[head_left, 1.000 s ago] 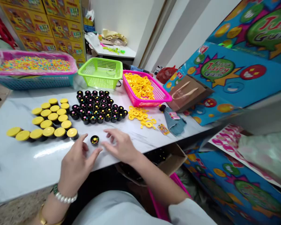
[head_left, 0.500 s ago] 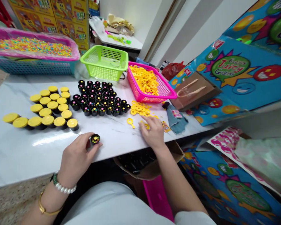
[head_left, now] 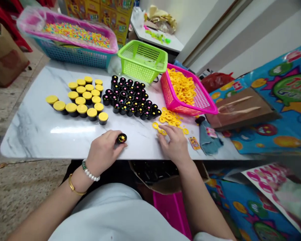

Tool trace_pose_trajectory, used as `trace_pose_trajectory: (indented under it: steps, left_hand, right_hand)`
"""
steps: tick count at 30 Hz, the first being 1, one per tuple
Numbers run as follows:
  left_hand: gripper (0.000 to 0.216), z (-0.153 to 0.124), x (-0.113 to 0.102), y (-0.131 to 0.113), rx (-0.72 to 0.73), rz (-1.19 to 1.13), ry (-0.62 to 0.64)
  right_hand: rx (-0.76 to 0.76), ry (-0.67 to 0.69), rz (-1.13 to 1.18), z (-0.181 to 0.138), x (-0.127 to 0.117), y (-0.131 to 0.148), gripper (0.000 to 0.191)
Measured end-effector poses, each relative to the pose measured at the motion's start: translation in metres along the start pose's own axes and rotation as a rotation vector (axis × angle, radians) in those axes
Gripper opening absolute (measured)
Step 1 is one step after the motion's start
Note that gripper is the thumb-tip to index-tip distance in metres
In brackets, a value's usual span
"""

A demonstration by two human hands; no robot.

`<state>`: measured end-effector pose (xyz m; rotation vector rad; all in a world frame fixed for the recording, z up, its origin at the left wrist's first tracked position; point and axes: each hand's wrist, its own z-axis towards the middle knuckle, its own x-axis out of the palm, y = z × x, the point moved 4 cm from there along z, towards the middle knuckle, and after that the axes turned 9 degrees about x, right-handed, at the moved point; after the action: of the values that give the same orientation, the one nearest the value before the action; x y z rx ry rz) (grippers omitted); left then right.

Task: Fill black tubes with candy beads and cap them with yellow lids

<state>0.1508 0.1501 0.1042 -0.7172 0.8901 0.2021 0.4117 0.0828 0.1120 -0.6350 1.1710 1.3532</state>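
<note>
My left hand (head_left: 104, 150) rests on the marble table (head_left: 40, 134) with its fingers curled round a small black cup of coloured candy (head_left: 121, 138). My right hand (head_left: 174, 142) lies at the edge of a pile of loose yellow ring lids (head_left: 169, 117), its fingers bent down onto one of them. Beyond stand a cluster of open black cups (head_left: 130, 98) filled with candy and a group of cups closed with yellow lids (head_left: 81, 100).
A pink basket of yellow lids (head_left: 188, 92), an empty green basket (head_left: 142, 60) and a blue basket of coloured candy (head_left: 75, 36) line the table's far side. A brown paper bag (head_left: 240, 108) and colourful gum boxes lie at the right. A cardboard box sits under the table.
My right hand left the single cup and reached right to the loose yellow lids. My left hand closed round the cup. The camera view shifted left.
</note>
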Motion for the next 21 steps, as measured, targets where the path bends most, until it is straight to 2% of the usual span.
trace_pose_trajectory:
  steps: [5, 8, 9, 12, 14, 17, 19, 21]
  left_hand:
    - [0.022, 0.000, -0.001, -0.002, 0.008, -0.014, -0.023]
    - [0.020, 0.001, 0.000, -0.001, -0.010, -0.044, -0.008]
    - [0.019, 0.001, 0.000, -0.001, -0.017, -0.052, -0.007]
    - [0.019, 0.001, -0.001, 0.000, -0.033, -0.069, -0.015]
    - [0.019, 0.001, -0.001, 0.001, -0.043, -0.080, -0.003]
    - [0.016, 0.002, -0.001, 0.003, -0.053, -0.075, 0.053]
    - [0.015, 0.002, 0.000, 0.003, -0.052, -0.063, 0.087]
    - [0.018, 0.002, 0.000, 0.003, -0.046, -0.054, 0.106]
  right_hand:
    - [-0.119, 0.056, -0.165, -0.019, 0.010, 0.043, 0.050]
    - [-0.246, 0.094, -0.053, -0.048, 0.016, 0.078, 0.077]
    - [-0.305, 0.104, 0.015, -0.057, 0.018, 0.089, 0.079]
    - [-0.435, 0.087, 0.245, -0.072, 0.019, 0.110, 0.054]
    - [-0.441, 0.106, 0.423, -0.069, 0.016, 0.113, 0.042]
    - [-0.241, 0.215, 0.686, -0.047, 0.010, 0.111, 0.024]
    - [-0.066, 0.253, 0.761, -0.028, 0.008, 0.109, 0.014]
    - [0.017, 0.294, 0.776, -0.011, 0.008, 0.112, 0.010]
